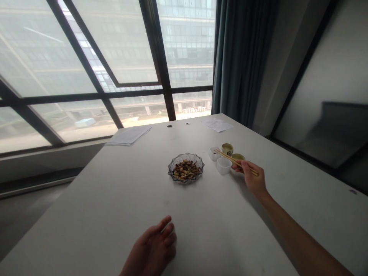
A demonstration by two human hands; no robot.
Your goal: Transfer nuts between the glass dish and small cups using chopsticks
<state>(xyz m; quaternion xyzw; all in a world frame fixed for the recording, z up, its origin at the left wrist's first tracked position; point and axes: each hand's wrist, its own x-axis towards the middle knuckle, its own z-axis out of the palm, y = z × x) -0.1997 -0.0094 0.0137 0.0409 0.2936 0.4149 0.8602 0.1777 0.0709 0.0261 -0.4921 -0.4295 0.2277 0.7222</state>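
My right hand (253,177) is closed around a pair of wooden chopsticks (230,158). Their tips reach over the farther small clear plastic container (212,155), which has something dark inside, too small to name. A nearer plastic container (224,167) stands just below the chopsticks. Two greenish cups sit beside these: one cup (227,148) with a dark mark, and another cup (238,156) partly behind my right hand. To the left, a scalloped glass bowl (199,171) holds mixed dried brown and tan pieces (185,170). My left hand (156,245) rests low at the table's near side, loosely curled and holding nothing.
All of this stands on a long white table (120,199). Paper sheets (129,135) lie at its far left corner, and more crumpled paper (218,125) at the far right. Beyond are large windows (189,46) and a dark blue curtain (240,57).
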